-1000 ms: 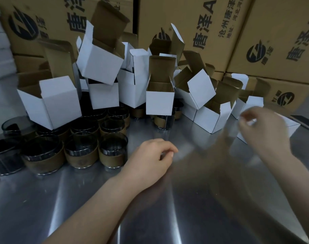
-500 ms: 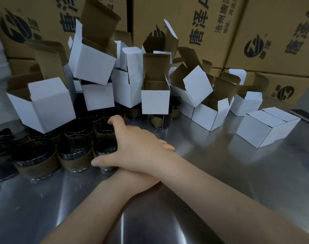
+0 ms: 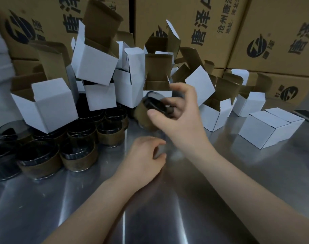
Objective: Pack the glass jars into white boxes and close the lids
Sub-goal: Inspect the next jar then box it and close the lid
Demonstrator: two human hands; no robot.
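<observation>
Your right hand (image 3: 181, 120): grip holds one glass jar (image 3: 151, 107), thumb on the near side, other fingers round the far rim, index finger raised off it. The jar is tilted and off the desk (image 3: 150, 217), just in front of the pile of open white boxes (image 3: 95, 67). Your left hand (image 3: 143, 159): grip loose, fingers lightly curled, holding nothing, resting on the desk in front of the pile. The remaining jars (image 3: 78, 154) stand upright, packed together at the pile's front-left foot, some tucked under it. Two closed white boxes (image 3: 266, 129) sit touching each other, right of the pile. The brown printed cartons (image 3: 194, 23) are stacked behind the pile.
</observation>
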